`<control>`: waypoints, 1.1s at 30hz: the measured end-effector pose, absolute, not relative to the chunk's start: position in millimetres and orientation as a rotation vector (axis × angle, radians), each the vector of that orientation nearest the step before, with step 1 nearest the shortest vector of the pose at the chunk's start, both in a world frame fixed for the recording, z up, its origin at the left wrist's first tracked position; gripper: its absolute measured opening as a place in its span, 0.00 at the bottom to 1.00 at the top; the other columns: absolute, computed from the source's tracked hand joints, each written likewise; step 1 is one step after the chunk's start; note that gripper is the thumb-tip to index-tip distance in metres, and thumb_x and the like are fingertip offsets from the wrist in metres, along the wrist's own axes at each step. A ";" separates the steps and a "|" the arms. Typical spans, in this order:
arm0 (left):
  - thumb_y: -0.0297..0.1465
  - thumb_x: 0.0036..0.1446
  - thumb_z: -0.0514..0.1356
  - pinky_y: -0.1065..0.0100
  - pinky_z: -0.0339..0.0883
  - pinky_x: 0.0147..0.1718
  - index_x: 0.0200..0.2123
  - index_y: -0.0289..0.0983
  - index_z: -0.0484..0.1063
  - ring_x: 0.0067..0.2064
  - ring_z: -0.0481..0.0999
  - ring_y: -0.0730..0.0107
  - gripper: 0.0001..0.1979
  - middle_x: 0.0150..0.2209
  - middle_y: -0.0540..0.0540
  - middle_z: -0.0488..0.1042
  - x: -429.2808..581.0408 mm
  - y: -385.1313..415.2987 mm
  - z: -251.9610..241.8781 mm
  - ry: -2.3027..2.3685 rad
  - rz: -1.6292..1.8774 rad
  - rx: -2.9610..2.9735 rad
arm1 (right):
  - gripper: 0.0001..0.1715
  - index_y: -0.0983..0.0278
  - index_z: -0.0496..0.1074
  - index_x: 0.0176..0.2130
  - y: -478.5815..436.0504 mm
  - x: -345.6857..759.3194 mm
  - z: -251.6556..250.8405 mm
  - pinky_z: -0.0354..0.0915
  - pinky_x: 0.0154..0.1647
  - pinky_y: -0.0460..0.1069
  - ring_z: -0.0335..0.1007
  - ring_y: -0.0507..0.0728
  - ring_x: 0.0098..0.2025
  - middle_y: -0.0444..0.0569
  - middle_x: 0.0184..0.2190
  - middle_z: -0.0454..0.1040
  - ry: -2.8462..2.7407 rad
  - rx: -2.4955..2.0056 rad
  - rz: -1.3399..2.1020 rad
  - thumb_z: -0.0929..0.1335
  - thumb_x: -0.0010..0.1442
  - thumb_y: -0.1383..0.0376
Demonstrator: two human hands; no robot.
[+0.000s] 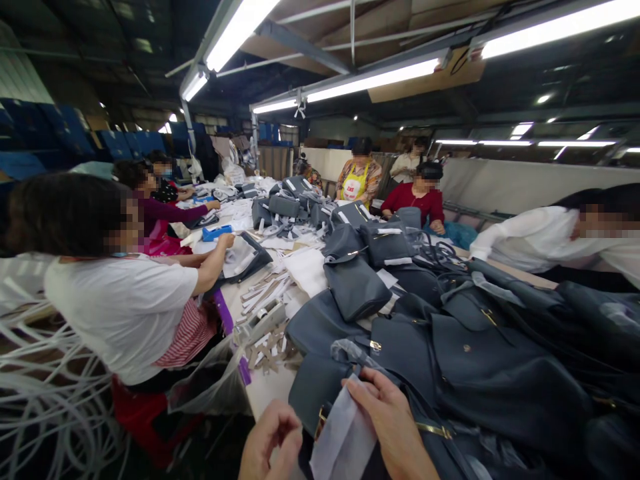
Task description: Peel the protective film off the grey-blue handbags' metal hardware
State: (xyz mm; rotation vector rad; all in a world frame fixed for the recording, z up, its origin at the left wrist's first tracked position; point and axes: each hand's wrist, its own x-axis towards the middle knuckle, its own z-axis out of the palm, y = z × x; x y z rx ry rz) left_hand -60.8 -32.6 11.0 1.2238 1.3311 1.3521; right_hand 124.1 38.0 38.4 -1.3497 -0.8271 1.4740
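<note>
Pinches pale sheet [340, 433], likely light and limp, best held by top edge, in right hand [387, 413], with left hand [273, 437] half-curled, apparently empty.

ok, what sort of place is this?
Probably a bag factory's finishing or packing area: dark bags heaped on a long table, several workers around it, and tube lights overhead.

A long, pale-topped bench [267, 381] with purple edging [223, 311] carries a broad heap of dark blue-grey, leather-like bags with gold-coloured fittings [493, 357] along its near right part. Beside them lie a grey, boxy device [265, 321], short brownish flat pieces [271, 349], narrow pale strips [263, 293] and white sheets [306, 269]; farther along sits a mound of smaller dark grey bags [285, 205].
</note>
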 end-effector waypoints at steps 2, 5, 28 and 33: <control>0.42 0.55 0.59 0.71 0.59 0.26 0.32 0.37 0.72 0.27 0.65 0.69 0.14 0.25 0.50 0.65 -55.2 -10.2 28.7 1.316 1.202 1.120 | 0.24 0.68 0.77 0.37 38.0 122.7 37.5 0.62 0.25 0.44 0.68 0.52 0.24 0.44 0.21 0.77 -0.834 -1.346 1.480 0.77 0.43 0.56; 0.33 0.44 0.64 0.73 0.53 0.24 0.26 0.35 0.71 0.26 0.62 0.72 0.07 0.22 0.53 0.66 -38.0 19.6 40.2 1.195 0.903 1.109 | 0.22 0.67 0.76 0.34 36.3 121.0 40.4 0.57 0.21 0.42 0.63 0.49 0.20 0.40 0.17 0.73 -0.813 -1.343 1.455 0.77 0.41 0.57; 0.45 0.38 0.66 0.77 0.47 0.12 0.25 0.39 0.63 0.11 0.59 0.77 0.20 0.12 0.53 0.66 -14.8 18.5 2.3 0.937 0.834 0.622 | 0.26 0.65 0.79 0.39 15.3 137.7 38.5 0.71 0.38 0.49 0.77 0.56 0.33 0.48 0.30 0.82 -0.714 -1.130 1.751 0.80 0.41 0.56; 0.40 0.39 0.67 0.77 0.46 0.11 0.25 0.38 0.64 0.11 0.58 0.80 0.16 0.13 0.53 0.68 -11.3 15.2 6.6 0.956 0.874 0.668 | 0.26 0.66 0.81 0.36 13.4 121.9 31.8 0.70 0.35 0.46 0.76 0.54 0.31 0.49 0.30 0.82 -0.696 -1.078 1.782 0.80 0.39 0.52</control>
